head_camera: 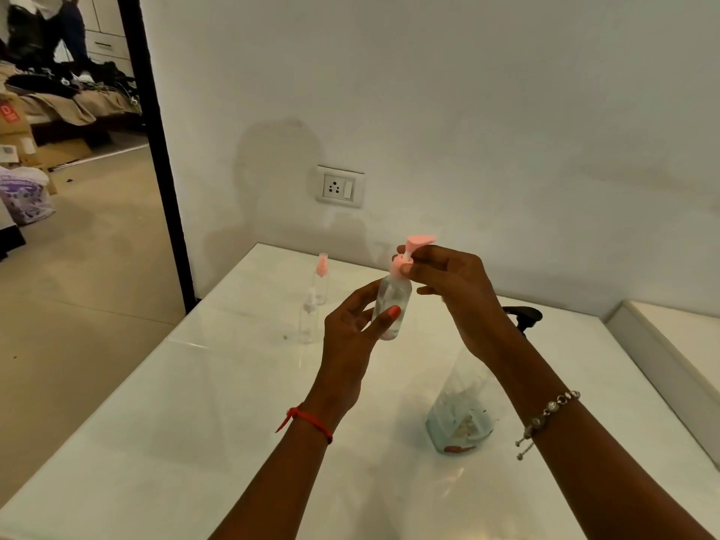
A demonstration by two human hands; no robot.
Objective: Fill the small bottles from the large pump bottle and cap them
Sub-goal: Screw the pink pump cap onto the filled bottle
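Two hands raised above white table (233,403), both on one small clear bottle (391,305). Left hand (352,337) wrapped round bottle body, thumb across front. Right hand (452,282) pinching pink pump cap (409,257) at neck. Step judged: capping. Next move calls for twisting cap tight with body held steady. Two more small bottles (311,305) upright on table, beyond left hand. Large clear bottle (459,407) stands below right forearm, top hidden.
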